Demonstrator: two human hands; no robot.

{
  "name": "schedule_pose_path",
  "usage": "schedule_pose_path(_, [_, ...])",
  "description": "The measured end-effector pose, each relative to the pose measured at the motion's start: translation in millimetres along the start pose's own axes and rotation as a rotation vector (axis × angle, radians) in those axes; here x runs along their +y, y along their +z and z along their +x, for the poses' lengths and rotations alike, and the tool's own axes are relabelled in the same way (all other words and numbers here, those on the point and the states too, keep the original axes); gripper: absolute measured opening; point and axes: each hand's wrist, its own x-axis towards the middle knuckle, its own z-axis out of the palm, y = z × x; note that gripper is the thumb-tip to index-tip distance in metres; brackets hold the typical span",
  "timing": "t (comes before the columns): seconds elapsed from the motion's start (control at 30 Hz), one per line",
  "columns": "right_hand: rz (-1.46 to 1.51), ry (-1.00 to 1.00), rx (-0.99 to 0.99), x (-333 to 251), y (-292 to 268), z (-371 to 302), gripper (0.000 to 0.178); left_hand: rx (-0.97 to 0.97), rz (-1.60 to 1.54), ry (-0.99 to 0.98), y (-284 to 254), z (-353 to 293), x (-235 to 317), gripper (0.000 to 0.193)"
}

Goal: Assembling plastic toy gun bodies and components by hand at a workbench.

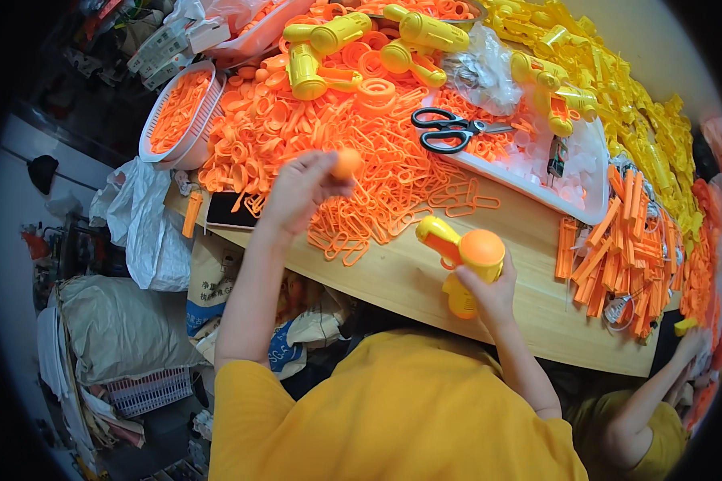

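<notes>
My left hand (297, 192) is raised over the heap of orange parts, its fingers closed on a small round orange plastic cap (346, 164). My right hand (496, 295) grips a yellow plastic toy body (462, 303) above the wooden table (377, 276). This body has a bent, gun-like shape, and a round orange disc (482, 247) covers its wide end. Orange loop-shaped clips (465, 199) lie on the tabletop between my hands. Part of the right hand's grip is hidden behind the toy.
Black-handled scissors (449, 130) rest on a white tray (529, 191) of translucent pieces. Several finished-looking yellow toys (329, 36) sit atop the orange pile. A white basket (204, 128) stands left, orange strips (618, 248) right. A co-worker's arm (646, 401) shows at lower right.
</notes>
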Motion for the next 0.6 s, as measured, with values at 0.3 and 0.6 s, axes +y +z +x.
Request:
schedule_pose_path(0.3, [0.269,0.240,0.012,-6.8,-2.8,-6.4,0.049,-0.186,-0.222,-0.240,64.1,-31.3,-66.4,0.015])
schedule_pose_path(0.6, [0.214,0.198,0.015,-11.4,-9.9,-12.5,0.048,-0.165,0.081,-0.082,83.3,-34.3,-71.0,0.015])
